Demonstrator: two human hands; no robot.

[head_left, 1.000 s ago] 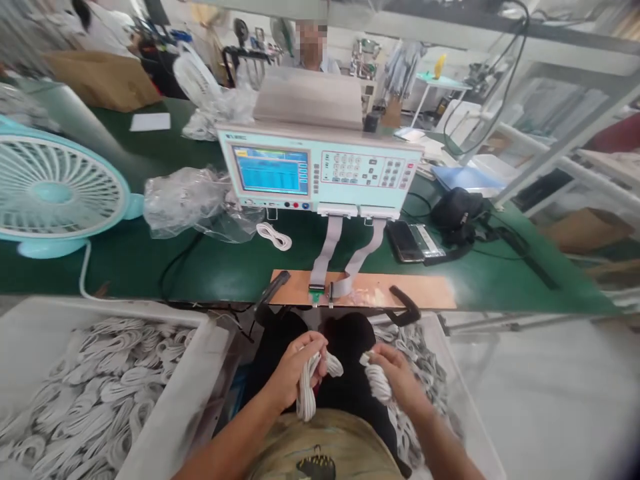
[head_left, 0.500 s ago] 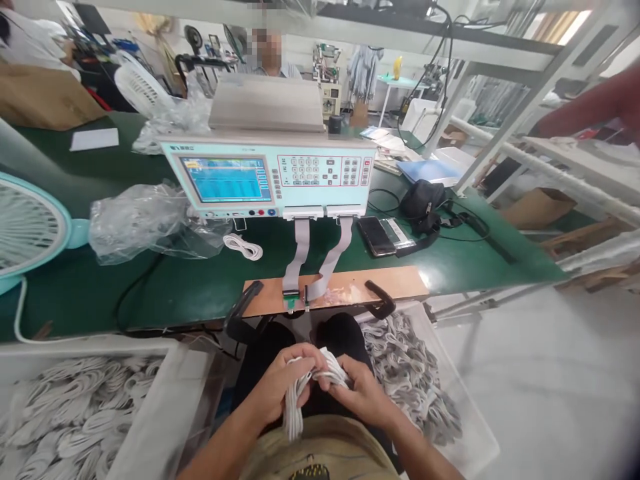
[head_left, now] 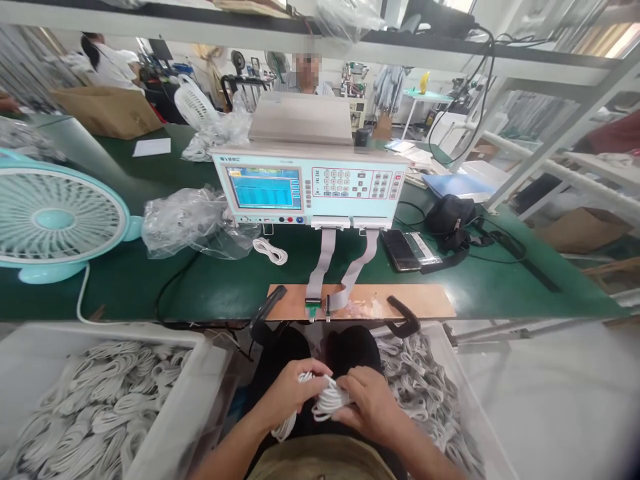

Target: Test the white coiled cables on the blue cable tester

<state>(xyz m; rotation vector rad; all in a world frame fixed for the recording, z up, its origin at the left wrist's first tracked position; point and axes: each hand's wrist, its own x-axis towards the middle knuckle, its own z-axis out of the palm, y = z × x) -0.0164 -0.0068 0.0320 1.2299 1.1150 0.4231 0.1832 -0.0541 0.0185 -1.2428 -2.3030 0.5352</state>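
Note:
Over my lap, my left hand and my right hand both grip a bundle of coiled white cables; a loop hangs below my left hand. Ahead, a wooden fixture board with small connector sockets lies at the bench's front edge. Two grey ribbon cables link it to a pale blue tester with a lit screen and keypad.
White bins of coiled cables sit at my left and right. On the green bench are a turquoise fan, plastic bags, a loose cable coil, a phone and a black pouch. People sit beyond.
My hands, apart with a coil in each a second ago, have come together on one bundle and dropped slightly lower. The camera view swung right, then back.

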